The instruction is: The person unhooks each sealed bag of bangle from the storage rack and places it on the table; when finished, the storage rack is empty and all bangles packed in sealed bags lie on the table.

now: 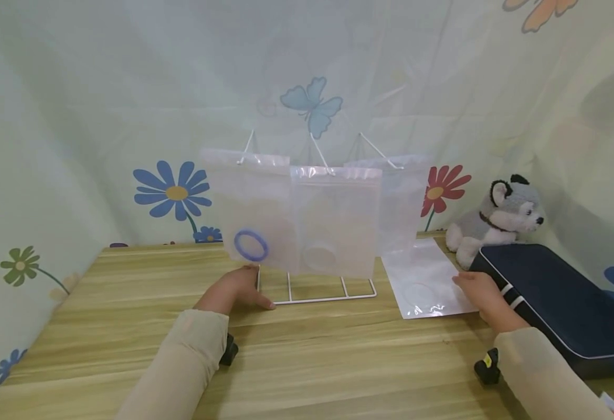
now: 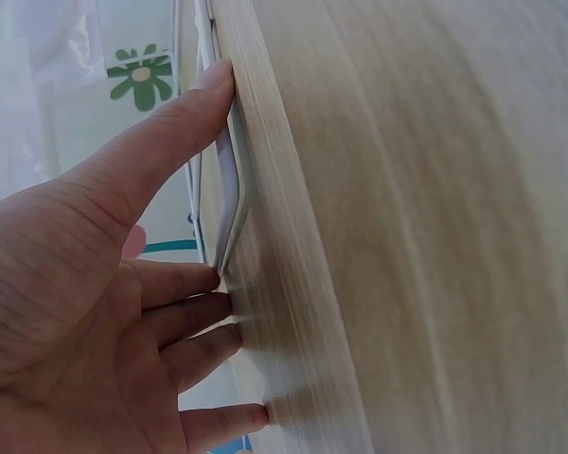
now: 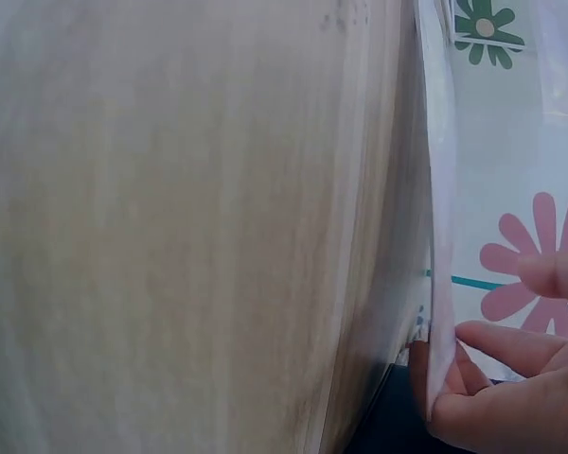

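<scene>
A white wire display rack (image 1: 317, 301) stands on the table, with three translucent zip bags hanging from its hooks. The left bag (image 1: 257, 198) shows a blue ring (image 1: 251, 245); the middle bag (image 1: 335, 216) shows a pale ring; the right bag (image 1: 404, 198) hangs farther back. My left hand (image 1: 241, 287) touches the rack's left base corner, thumb on the wire and fingers spread straight, fingertips at the table in the left wrist view. My right hand (image 1: 482, 294) pinches the right edge of a shiny white bag (image 1: 422, 274) with a faint round outline.
A dark blue case (image 1: 559, 297) with white trim lies at the right, beside my right hand. Behind it sits a grey and white plush dog (image 1: 496, 219). A flower-printed curtain (image 1: 175, 116) closes off the back of the wooden table (image 1: 328, 361).
</scene>
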`<state>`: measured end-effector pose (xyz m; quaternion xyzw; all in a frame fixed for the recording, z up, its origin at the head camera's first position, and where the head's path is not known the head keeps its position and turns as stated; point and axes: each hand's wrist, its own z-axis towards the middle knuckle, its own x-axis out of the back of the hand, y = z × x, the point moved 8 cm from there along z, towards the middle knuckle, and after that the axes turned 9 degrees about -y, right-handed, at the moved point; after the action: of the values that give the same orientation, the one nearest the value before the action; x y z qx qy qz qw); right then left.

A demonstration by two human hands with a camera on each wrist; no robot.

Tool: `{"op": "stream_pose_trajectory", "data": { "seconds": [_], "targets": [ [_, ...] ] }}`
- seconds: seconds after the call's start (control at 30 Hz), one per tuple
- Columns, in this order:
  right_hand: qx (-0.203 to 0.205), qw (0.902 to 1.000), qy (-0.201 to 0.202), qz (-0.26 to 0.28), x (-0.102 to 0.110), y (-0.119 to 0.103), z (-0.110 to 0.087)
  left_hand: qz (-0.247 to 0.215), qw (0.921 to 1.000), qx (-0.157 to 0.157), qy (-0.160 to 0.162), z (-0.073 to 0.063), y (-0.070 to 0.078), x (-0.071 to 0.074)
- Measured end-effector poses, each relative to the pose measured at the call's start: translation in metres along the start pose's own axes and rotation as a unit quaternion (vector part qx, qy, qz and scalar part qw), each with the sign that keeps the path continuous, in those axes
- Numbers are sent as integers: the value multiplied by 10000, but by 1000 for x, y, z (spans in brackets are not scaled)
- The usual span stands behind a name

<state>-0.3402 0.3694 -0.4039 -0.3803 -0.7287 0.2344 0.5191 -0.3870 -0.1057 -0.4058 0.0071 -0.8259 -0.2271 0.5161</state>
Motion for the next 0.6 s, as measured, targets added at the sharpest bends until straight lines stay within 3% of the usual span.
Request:
{"op": "stream_pose_trajectory", "data": {
  "seconds": [0.2, 0.37, 0.6],
  "targets": [
    [-73, 9996, -246, -140, -6, 0, 3, -32, 10000, -22, 20, 2, -1, -1],
    [-10, 9987, -327, -391, -10, -13, 4, 39, 10000, -12, 33, 3, -1, 0],
    [531, 9974, -94, -472, -24, -46, 4, 70, 10000, -10, 3, 2, 1, 1]
  ]
}}
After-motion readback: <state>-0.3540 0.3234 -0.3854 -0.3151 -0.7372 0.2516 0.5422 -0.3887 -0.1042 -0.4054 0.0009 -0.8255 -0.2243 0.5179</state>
